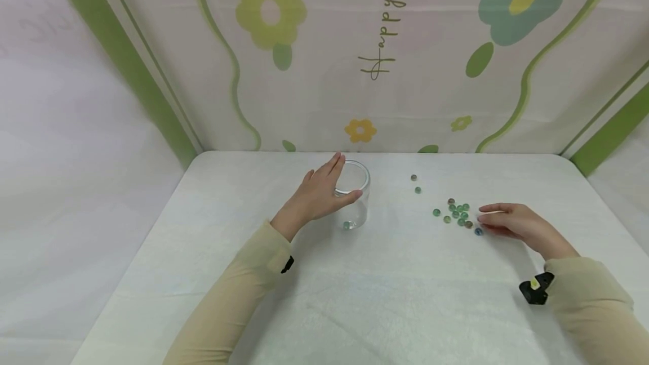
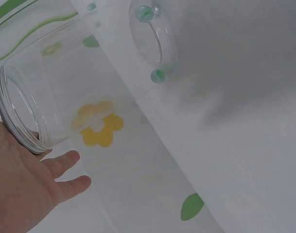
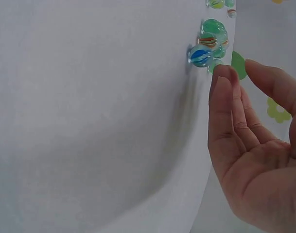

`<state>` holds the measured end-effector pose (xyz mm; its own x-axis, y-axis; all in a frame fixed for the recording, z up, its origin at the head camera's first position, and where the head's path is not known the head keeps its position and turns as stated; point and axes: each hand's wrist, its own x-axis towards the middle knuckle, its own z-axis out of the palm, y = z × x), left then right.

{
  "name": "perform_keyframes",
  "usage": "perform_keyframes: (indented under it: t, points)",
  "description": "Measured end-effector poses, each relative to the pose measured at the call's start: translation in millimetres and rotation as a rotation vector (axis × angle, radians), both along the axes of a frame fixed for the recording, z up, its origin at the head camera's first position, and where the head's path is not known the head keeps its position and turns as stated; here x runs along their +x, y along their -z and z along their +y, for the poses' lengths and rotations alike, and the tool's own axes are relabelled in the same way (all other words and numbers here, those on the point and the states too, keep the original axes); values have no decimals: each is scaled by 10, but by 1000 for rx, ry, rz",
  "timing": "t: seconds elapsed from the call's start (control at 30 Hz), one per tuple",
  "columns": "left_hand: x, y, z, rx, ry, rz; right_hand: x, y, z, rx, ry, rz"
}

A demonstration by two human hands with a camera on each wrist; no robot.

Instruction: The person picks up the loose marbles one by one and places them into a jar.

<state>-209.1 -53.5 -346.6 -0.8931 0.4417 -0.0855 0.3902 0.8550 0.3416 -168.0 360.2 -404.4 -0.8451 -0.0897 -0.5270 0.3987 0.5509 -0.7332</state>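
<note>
A clear glass jar stands upright on the table, its round mouth facing up. My left hand holds it at the rim, thumb on the near side and fingers along the left and far side; two fingers extend past the glass in the left wrist view. A green marble shows at the jar's base. On the right, my right hand hovers beside a loose cluster of green marbles, thumb and fingertips apart with nothing between them. Closest to its fingertips lies a blue-swirled marble, with a brown-striped marble beside it.
Farther back, a brown marble and a green marble lie apart from the cluster. The white table ends at a hanging cloth printed with flowers. More white cloth hangs on both sides.
</note>
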Motion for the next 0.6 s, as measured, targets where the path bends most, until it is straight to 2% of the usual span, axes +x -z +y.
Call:
perform_keyframes:
  t: [0.13,0.37,0.6]
  points:
    - [-1,-2,4,-5,-1,-1,23,33,24,22,-8,-5]
    - [-2,-15,8,-1,0,-6,43,81,46,-35,-8,-8]
    - [2,-13,3,-5,-3,-10,36,86,19,10,-2,-10]
